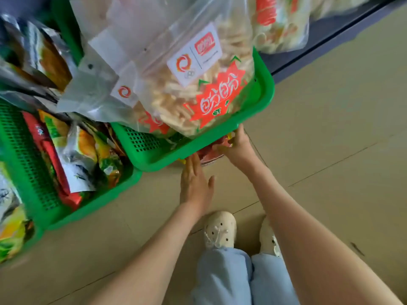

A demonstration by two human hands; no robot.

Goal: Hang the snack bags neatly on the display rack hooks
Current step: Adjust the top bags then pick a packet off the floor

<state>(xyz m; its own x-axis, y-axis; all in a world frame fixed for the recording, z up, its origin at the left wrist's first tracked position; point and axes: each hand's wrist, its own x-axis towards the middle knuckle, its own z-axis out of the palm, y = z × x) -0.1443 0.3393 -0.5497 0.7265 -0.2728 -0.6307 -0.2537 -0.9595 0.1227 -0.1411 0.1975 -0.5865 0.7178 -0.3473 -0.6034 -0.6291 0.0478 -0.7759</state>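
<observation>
Green perforated plastic basket [263, 97], heaped with packets, is seen just beyond the hands. Under its near rim a red foil snack bag [209, 154] is gripped by the right hand [240, 148]; the left hand [196, 183] is held flat beside it, fingers straight. No hooks are shown, so hanging is judged not yet started.

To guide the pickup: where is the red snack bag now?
Head view, centre: the red snack bag sits under the green basket's near edge, between the left hand and the right hand.

In one green basket [266, 91] clear bags [176, 84] of pale snack sticks are being held, and in a second basket [28, 159] beside it colourful packets [77, 155], above the beige tiled floor [330, 128].
</observation>
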